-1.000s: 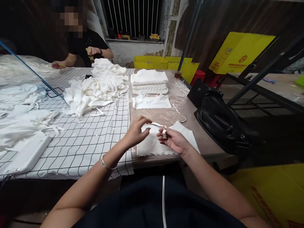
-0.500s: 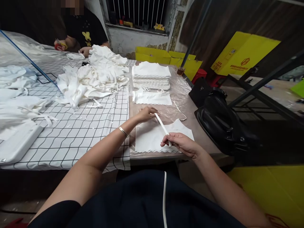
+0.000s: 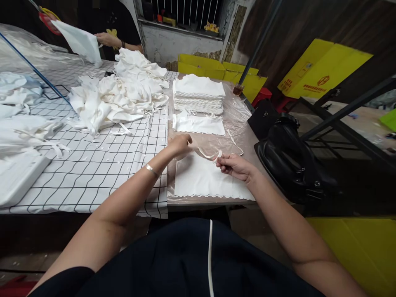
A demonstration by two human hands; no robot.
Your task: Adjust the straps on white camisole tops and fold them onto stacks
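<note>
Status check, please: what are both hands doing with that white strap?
Both hands pinch the strap, left hand, right hand. Strap sags between them above the cloth. Nothing in the way.

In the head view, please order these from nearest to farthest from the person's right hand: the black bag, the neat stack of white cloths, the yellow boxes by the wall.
From the right hand:
1. Black bag, just to its right, off the table edge.
2. Neat stack of white cloths, farther back on the table.
3. Yellow boxes, behind the stack, by the wall.
</note>
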